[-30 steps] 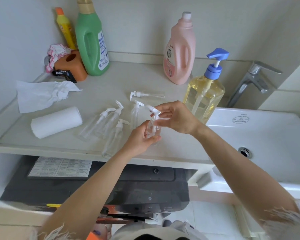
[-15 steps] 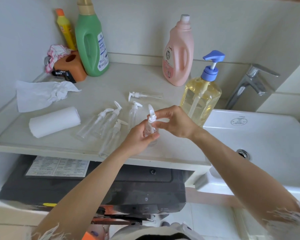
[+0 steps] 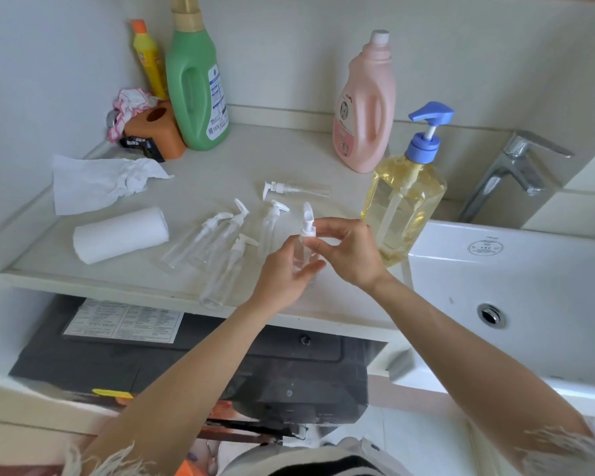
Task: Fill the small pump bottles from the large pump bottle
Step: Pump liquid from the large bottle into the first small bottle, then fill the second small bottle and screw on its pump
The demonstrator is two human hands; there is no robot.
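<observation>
Both hands work one small bottle (image 3: 303, 250) above the counter (image 3: 193, 187) edge: left hand (image 3: 284, 274) grips its clear body, right hand (image 3: 349, 250) pinches the white pump collar. Light, smooth plastic, probably slippery; best held mid-body.

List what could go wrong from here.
1. The left hand holds the small bottle near the counter edge; it could slip while the right hand turns its pump.
2. One empty bottle lies at that edge and could get knocked off.
3. The large bottle stands beside the right wrist; a bump might tip it.
</observation>
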